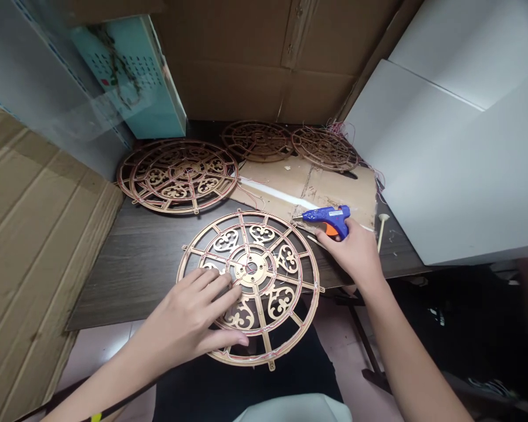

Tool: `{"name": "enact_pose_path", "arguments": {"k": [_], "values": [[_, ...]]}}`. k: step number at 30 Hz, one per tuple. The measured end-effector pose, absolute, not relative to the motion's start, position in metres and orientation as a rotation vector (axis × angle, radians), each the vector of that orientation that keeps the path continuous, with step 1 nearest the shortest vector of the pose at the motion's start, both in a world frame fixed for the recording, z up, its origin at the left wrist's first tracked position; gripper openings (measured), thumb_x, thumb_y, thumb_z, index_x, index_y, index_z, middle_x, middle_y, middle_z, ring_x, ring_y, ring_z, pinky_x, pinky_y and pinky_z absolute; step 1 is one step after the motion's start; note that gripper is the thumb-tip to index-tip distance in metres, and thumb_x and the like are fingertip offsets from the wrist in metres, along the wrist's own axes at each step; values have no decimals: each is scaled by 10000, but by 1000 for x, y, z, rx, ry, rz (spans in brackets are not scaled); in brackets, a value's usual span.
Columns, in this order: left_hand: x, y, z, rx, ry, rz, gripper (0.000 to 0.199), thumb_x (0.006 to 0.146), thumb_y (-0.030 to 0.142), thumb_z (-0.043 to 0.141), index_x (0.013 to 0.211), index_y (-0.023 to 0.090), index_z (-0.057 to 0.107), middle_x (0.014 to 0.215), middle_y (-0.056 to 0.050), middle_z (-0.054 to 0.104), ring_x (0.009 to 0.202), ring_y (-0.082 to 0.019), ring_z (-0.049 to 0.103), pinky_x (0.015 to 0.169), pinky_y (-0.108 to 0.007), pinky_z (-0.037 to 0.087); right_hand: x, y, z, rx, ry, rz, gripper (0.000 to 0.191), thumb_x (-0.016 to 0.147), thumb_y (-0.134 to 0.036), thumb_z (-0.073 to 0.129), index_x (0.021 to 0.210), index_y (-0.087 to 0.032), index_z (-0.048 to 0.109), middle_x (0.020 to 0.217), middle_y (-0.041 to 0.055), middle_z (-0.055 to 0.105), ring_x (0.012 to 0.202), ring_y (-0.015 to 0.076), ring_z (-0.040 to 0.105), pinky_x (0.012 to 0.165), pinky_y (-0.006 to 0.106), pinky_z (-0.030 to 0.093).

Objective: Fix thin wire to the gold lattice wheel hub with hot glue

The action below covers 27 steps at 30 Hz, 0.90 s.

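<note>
Dark tabletop (132, 275) is crowded at the back by a cardboard sheet (308, 187) and other wheels (178, 176). Nearer, a wooden fretwork wheel (250, 269) is steadied by the left hand (189, 316), spread wide across its spokes, its rim overhanging the table's front edge. A blue glue gun (325, 220) is gripped by the right hand (347, 252), kept just clear of the rim

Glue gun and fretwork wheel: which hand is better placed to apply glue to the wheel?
Probably the right: the right hand already holds the blue glue gun, while the left hand lies spread on the fretwork wheel.
</note>
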State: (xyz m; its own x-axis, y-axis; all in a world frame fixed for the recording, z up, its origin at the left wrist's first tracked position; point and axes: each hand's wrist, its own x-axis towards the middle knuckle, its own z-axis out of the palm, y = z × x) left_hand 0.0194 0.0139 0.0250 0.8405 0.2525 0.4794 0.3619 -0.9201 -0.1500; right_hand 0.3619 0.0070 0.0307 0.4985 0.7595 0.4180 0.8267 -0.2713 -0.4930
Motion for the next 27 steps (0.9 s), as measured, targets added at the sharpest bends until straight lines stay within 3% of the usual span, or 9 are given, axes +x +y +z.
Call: {"name": "enact_pose_path", "arguments": {"k": [10, 19, 27], "values": [[6, 12, 22, -2916, -566, -799, 464, 891, 416, 726, 1248, 149, 600, 1212, -139, 675, 1086, -272, 615, 918, -413, 487, 361, 7, 28, -2046, -1293, -129, 341, 785, -548, 673, 811, -238, 533, 677, 28, 634, 686, 269, 614, 670, 356, 404], [10, 14, 28, -2909, -513, -586, 627, 833, 637, 706, 1232, 163, 615, 1200, -165, 655, 1038, -307, 629, 877, -443, 504, 359, 6, 29, -2038, -1275, -100, 334, 780, -541, 676, 819, -240, 536, 674, 22, 634, 666, 249, 593, 654, 343, 390], [24, 15, 30, -2829, -416, -593, 641, 839, 715, 636, 1122, 141, 643, 987, -115, 662, 859, -250, 609, 749, -380, 490, 360, 6, 28, -2041, -1296, -114, 322, 789, -533, 664, 839, -236, 550, 676, 24, 644, 677, 256, 605, 659, 346, 390]]}}
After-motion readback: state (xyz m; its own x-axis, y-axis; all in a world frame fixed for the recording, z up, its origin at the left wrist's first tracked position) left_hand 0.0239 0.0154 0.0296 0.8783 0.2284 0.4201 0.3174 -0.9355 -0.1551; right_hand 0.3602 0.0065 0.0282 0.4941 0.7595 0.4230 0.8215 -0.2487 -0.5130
